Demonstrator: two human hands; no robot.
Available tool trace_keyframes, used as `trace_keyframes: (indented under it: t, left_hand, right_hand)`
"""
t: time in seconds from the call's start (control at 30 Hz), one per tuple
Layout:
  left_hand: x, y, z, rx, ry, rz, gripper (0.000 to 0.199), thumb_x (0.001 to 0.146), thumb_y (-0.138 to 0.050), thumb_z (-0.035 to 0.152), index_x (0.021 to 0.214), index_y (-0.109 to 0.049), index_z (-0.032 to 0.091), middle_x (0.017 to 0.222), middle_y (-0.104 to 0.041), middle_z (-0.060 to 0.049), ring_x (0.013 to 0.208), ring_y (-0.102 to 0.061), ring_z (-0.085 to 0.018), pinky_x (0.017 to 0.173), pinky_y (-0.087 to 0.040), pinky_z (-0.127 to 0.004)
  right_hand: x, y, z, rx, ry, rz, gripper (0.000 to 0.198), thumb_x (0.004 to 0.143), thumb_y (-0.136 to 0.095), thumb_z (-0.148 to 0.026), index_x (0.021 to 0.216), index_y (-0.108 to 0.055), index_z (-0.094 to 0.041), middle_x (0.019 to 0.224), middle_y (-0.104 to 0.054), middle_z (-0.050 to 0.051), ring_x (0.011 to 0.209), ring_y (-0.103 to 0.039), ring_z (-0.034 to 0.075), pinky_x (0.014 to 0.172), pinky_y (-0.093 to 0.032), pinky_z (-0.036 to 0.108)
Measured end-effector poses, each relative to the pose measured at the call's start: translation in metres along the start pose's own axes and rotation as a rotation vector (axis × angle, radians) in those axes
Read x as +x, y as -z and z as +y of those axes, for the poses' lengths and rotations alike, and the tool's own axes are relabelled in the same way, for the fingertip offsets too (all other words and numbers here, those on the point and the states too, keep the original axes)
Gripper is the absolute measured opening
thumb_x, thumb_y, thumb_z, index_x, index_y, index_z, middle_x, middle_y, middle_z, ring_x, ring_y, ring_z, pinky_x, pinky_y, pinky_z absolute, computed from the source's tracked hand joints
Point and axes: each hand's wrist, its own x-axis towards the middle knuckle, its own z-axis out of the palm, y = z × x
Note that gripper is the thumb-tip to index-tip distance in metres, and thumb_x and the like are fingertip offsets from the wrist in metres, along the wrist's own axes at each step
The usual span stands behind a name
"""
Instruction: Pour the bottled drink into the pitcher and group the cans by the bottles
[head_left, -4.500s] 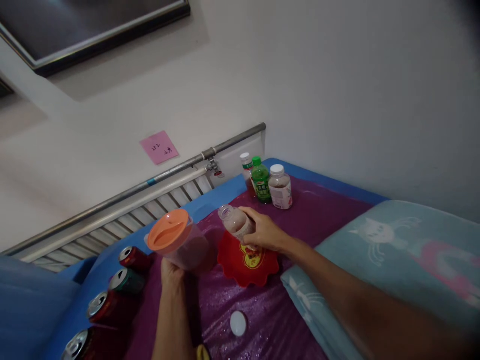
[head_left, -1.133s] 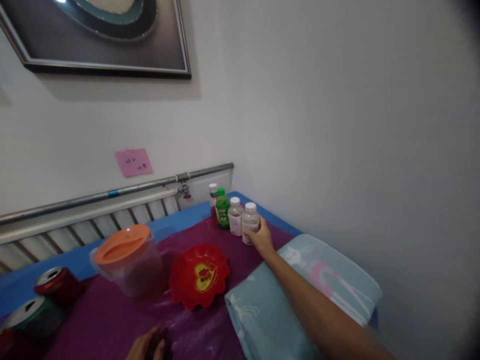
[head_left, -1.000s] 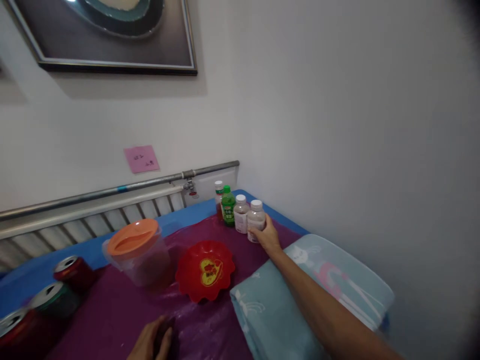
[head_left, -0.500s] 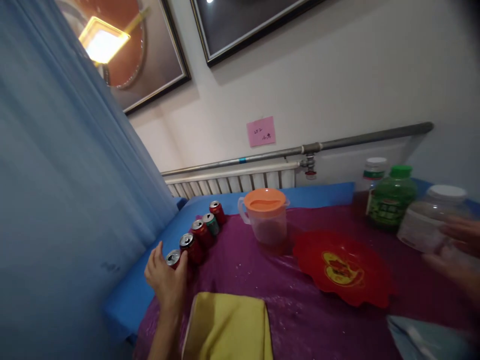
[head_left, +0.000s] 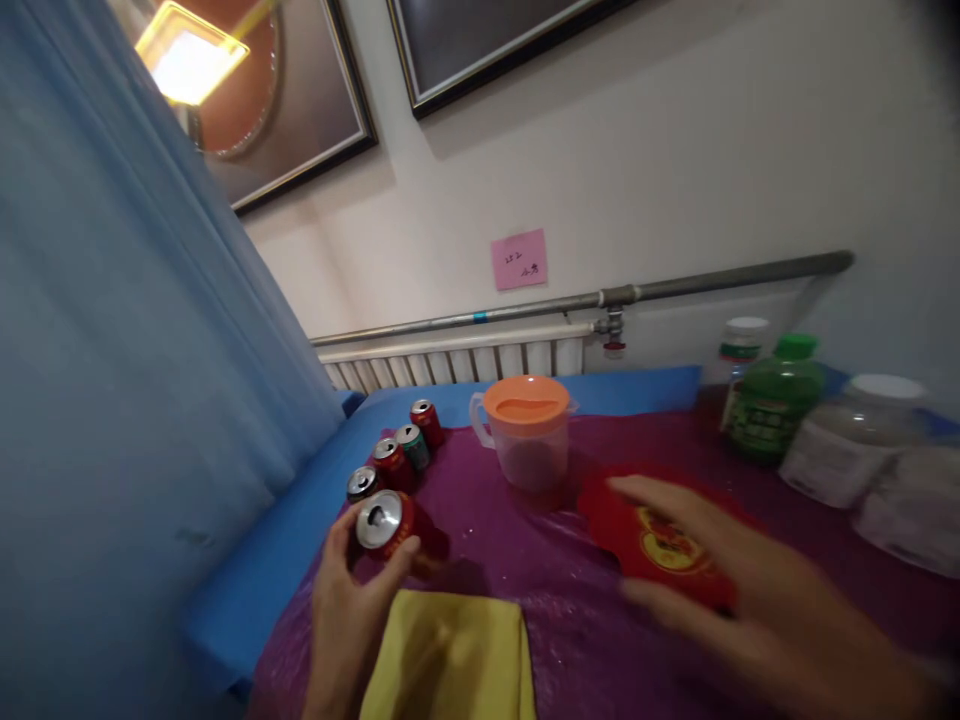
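Now the left hand has a grip on a red aluminium drink can, fingers wrapped round its body and the can tipped so its silver opened top faces the camera; half a second ago that hand only touched the near end of the can row with the fingers loose. The can sits lifted just above the purple glittery plastic table cover, close beside the folded yellow cloth. Four more cans remain standing in their line toward the white radiator. The right hand, blurred with motion, has left the clear white-capped bottles at the far right and now passes, fingers spread and holding nothing, over the red scalloped plastic dish. Behind it stands the clear plastic jug with orange lid, brownish liquid low inside. Judgement: attention has shifted from the bottles to the cans, the right hand coming across toward the held one.
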Motion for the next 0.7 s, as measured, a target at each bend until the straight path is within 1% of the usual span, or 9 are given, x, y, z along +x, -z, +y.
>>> trace_keyframes:
  t: [0.1, 0.13, 0.23, 0.33, 0.4, 0.47, 0.5, 0.6, 0.7]
  left_hand:
    - [-0.029, -0.036, 0.041, -0.12, -0.068, -0.184, 0.063, 0.056, -0.082, 0.044, 0.111, -0.062, 0.021, 0.112, -0.069, -0.007, 0.103, -0.063, -0.027, 0.094, -0.048, -0.04]
    - [-0.036, -0.05, 0.053, -0.167, -0.081, -0.237, 0.061, 0.056, -0.082, 0.041, 0.11, -0.063, 0.021, 0.111, -0.069, -0.007, 0.102, -0.064, -0.027, 0.093, -0.049, -0.039]
    - [-0.046, -0.084, 0.081, -0.302, -0.12, -0.323, 0.06, 0.059, -0.082, 0.035, 0.113, -0.063, 0.02, 0.114, -0.068, -0.008, 0.106, -0.062, -0.026, 0.096, -0.047, -0.038]
    - [-0.035, -0.101, 0.094, -0.436, -0.116, -0.397, 0.07, 0.062, -0.082, 0.038, 0.125, -0.057, 0.019, 0.124, -0.064, -0.01, 0.11, -0.061, -0.026, 0.096, -0.048, -0.037]
    - [-0.016, -0.105, 0.091, -0.499, -0.069, -0.329, 0.069, 0.069, -0.077, 0.041, 0.13, -0.054, 0.021, 0.13, -0.061, -0.009, 0.115, -0.059, -0.024, 0.098, -0.046, -0.035]
    - [0.01, -0.11, 0.079, -0.53, 0.033, -0.156, 0.054, 0.077, -0.071, 0.04, 0.127, -0.057, 0.023, 0.131, -0.06, -0.006, 0.121, -0.055, -0.02, 0.104, -0.04, -0.032]
    - [0.025, -0.115, 0.069, -0.585, 0.157, -0.091, 0.047, 0.079, -0.07, 0.035, 0.122, -0.059, 0.023, 0.129, -0.061, -0.004, 0.121, -0.055, -0.018, 0.105, -0.038, -0.03]
    - [0.062, -0.141, 0.038, -0.572, 0.358, -0.093, 0.033, 0.082, -0.066, 0.028, 0.112, -0.062, 0.015, 0.115, -0.066, -0.009, 0.111, -0.06, -0.021, 0.102, -0.042, -0.04]
    - [0.081, -0.176, 0.016, -0.559, 0.443, -0.115, 0.027, 0.085, -0.065, 0.032, 0.104, -0.063, 0.014, 0.109, -0.065, -0.009, 0.104, -0.061, -0.023, 0.096, -0.047, -0.046]
  right_hand:
    - [0.014, -0.013, -0.031, 0.102, 0.037, -0.231, 0.076, 0.064, -0.081, -0.043, 0.135, -0.055, -0.035, 0.134, -0.062, 0.006, 0.118, -0.061, 0.034, 0.098, -0.053, 0.05]
    - [0.019, -0.017, -0.037, 0.125, 0.033, -0.259, 0.079, 0.065, -0.081, -0.037, 0.139, -0.052, -0.032, 0.137, -0.059, 0.007, 0.122, -0.058, 0.034, 0.101, -0.051, 0.049]
    - [0.034, -0.023, -0.041, 0.214, -0.019, -0.192, 0.076, 0.068, -0.072, -0.025, 0.14, -0.049, -0.026, 0.138, -0.057, 0.008, 0.123, -0.057, 0.03, 0.102, -0.049, 0.046]
    - [0.043, -0.019, -0.028, 0.301, -0.089, -0.086, 0.069, 0.068, -0.069, -0.024, 0.135, -0.052, -0.025, 0.129, -0.064, 0.006, 0.115, -0.063, 0.028, 0.099, -0.05, 0.042]
    - [0.044, -0.014, -0.011, 0.316, -0.17, 0.012, 0.069, 0.065, -0.072, -0.027, 0.132, -0.053, -0.026, 0.126, -0.066, 0.005, 0.114, -0.063, 0.028, 0.099, -0.05, 0.042]
    - [0.043, -0.01, 0.01, 0.31, -0.272, 0.152, 0.073, 0.063, -0.074, -0.032, 0.133, -0.052, -0.025, 0.127, -0.065, 0.007, 0.118, -0.061, 0.03, 0.101, -0.048, 0.044]
    - [0.043, -0.009, 0.021, 0.311, -0.323, 0.219, 0.076, 0.062, -0.075, -0.034, 0.133, -0.052, -0.024, 0.128, -0.065, 0.008, 0.119, -0.06, 0.031, 0.102, -0.047, 0.045]
    - [0.04, -0.012, 0.051, 0.341, -0.432, 0.335, 0.081, 0.06, -0.077, -0.041, 0.133, -0.05, -0.02, 0.124, -0.066, 0.012, 0.115, -0.062, 0.033, 0.1, -0.047, 0.048]
    - [0.039, -0.015, 0.071, 0.367, -0.463, 0.353, 0.08, 0.06, -0.075, -0.041, 0.132, -0.05, -0.017, 0.123, -0.067, 0.014, 0.113, -0.063, 0.032, 0.1, -0.047, 0.048]
